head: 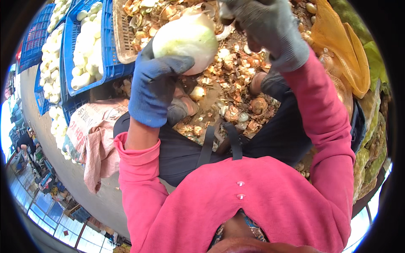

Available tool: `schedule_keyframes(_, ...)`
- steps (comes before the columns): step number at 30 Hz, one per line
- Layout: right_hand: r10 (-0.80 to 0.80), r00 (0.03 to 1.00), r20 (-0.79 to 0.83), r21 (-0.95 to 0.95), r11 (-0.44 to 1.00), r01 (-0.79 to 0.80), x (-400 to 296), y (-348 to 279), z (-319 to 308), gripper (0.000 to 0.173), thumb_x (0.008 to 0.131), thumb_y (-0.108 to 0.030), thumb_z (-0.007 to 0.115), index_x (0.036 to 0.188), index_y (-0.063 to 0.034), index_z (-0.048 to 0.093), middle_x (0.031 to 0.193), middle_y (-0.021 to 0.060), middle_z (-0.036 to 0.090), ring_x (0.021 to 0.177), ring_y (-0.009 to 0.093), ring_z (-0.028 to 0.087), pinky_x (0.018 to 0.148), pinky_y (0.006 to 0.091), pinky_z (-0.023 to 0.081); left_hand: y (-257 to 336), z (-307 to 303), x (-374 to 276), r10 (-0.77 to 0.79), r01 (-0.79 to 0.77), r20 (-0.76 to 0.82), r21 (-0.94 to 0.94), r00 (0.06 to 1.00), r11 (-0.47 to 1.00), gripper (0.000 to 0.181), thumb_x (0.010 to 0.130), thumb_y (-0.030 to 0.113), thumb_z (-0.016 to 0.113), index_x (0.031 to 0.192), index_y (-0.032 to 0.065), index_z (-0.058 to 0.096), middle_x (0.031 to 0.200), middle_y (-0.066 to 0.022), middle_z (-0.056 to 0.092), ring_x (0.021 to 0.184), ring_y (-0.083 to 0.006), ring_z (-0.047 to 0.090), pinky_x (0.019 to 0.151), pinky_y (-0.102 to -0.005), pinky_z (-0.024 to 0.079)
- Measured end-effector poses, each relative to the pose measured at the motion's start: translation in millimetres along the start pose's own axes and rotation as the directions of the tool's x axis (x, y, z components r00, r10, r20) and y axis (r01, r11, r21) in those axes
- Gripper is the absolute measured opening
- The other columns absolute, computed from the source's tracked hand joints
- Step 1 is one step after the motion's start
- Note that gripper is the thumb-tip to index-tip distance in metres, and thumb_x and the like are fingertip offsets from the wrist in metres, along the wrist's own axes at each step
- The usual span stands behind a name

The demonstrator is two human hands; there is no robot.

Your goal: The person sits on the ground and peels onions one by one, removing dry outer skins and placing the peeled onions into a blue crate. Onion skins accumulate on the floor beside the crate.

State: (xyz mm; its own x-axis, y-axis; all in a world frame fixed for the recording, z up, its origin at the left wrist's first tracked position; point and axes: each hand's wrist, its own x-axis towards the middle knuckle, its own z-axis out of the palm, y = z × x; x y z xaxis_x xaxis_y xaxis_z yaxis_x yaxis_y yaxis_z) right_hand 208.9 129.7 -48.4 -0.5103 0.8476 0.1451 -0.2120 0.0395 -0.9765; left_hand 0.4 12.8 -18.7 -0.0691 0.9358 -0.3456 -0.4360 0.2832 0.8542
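Note:
My left hand point(158, 79), in a blue knitted work glove with a dark palm, grips a large peeled onion point(186, 42); its surface is white with a pale green patch. My right hand point(269, 31), in a grey work glove, is raised at the top of the picture, to the right of the onion and apart from it. Its fingers are curled, blurred and partly cut off by the picture's edge, so what it may hold cannot be told. Below both hands, onion skins point(235, 66) and scraps cover the ground, with an unpeeled onion point(258, 105) among them.
Blue plastic crates point(107, 44) of peeled onions stand at the left, beside a brown crate point(125, 58) at the heap of skins. A pink woven sack point(101, 120) lies by my left knee. At the right are an orange mesh bag point(345, 47) and filled green mesh sacks point(373, 151).

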Motion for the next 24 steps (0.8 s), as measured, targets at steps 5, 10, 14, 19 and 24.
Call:
schedule_keyframes(5,0.264,0.956,-0.128,0.057,0.964,-0.258,16,-12,-11,0.016,0.099,-0.013,0.065,0.110,-0.0021,0.066,0.095,0.0062,0.072,0.062,0.007,0.062,0.050,0.0238,0.051,2,-17,-10,-0.018,0.021,0.081,-0.038,0.997,0.999,0.047,0.077,0.000,0.072,0.123,-0.0054,0.061,0.121,-0.0148,0.067,0.110,-0.0232,0.066,0.094,-0.0361,0.055)
schedule_keyframes(10,0.389,0.885,0.255,-0.299,0.902,-0.311,-4,-50,9,0.025,0.094,-0.024,0.076,0.105,-0.0014,0.072,0.097,0.0028,0.071,0.088,0.009,0.064,0.078,0.0264,0.052,-4,-20,-10,0.131,-0.139,0.134,0.051,0.982,0.989,0.044,0.079,-0.003,0.074,0.121,-0.0044,0.062,0.124,-0.0139,0.065,0.110,-0.0223,0.065,0.093,-0.0340,0.055)
schedule_keyframes(14,0.271,0.906,0.325,-0.093,0.963,-0.255,-10,-20,0,0.024,0.091,-0.020,0.079,0.104,-0.0014,0.072,0.093,0.0031,0.071,0.088,0.010,0.064,0.080,0.0294,0.054,1,-13,-5,0.022,-0.015,0.103,-0.063,0.994,0.998,0.066,0.072,-0.003,0.076,0.134,-0.0043,0.054,0.123,-0.0110,0.065,0.110,-0.0211,0.064,0.096,-0.0345,0.053)
schedule_keyframes(19,0.102,0.959,0.265,-0.104,0.992,-0.077,3,-24,-10,0.022,0.096,-0.018,0.073,0.105,0.0022,0.070,0.085,0.0050,0.070,0.071,0.009,0.064,0.064,0.0239,0.052,8,-2,-6,0.074,-0.092,0.138,0.127,0.988,0.988,0.104,0.048,0.003,0.090,0.144,-0.0011,0.050,0.122,-0.0091,0.068,0.109,-0.0207,0.067,0.098,-0.0353,0.054)
schedule_keyframes(24,-0.050,0.998,0.037,0.100,0.994,0.046,10,-22,-32,0.029,0.097,-0.027,0.070,0.112,-0.0022,0.068,0.086,0.0029,0.070,0.065,0.008,0.062,0.054,0.0223,0.048,3,-2,-7,0.068,-0.098,0.238,0.118,0.969,0.988,0.116,0.041,0.002,0.093,0.147,0.0006,0.049,0.129,-0.0083,0.066,0.110,-0.0176,0.067,0.098,-0.0333,0.053)
